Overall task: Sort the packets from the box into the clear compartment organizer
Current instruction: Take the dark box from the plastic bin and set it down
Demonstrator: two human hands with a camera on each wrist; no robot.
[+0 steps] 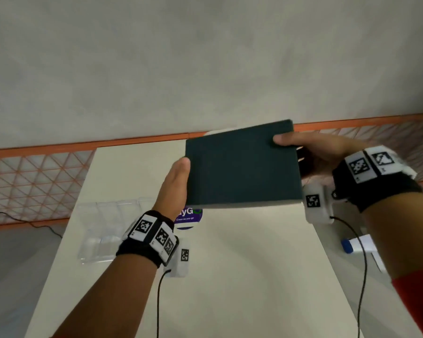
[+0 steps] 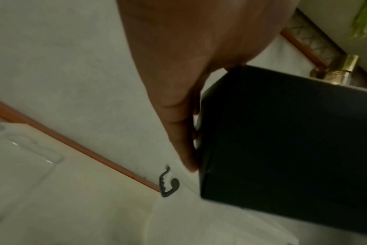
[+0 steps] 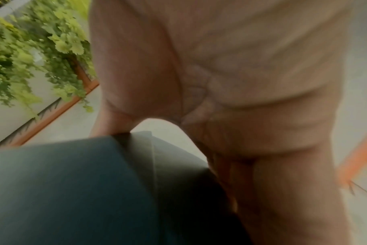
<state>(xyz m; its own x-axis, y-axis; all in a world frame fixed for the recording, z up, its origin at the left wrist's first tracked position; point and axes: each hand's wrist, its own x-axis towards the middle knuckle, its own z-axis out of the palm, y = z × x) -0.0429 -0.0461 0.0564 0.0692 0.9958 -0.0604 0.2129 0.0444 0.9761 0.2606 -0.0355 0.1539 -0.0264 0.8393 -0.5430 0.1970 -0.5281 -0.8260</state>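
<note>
I hold a dark green box lifted above the white table, tilted with its flat face towards me. My left hand lies flat against its left side, the fingers straight along the box. At the box's right end my right hand grips it, thumb on the top face and fingers underneath. The right wrist view shows that hand at the corner of the box. The clear compartment organizer lies on the table's left side. A packet with a purple label shows just below the box.
An orange lattice railing runs behind the table, against a pale wall. A white item with a blue cap lies off the table's right edge. A black clip sits by the orange rail. Wrist cables hang from both arms.
</note>
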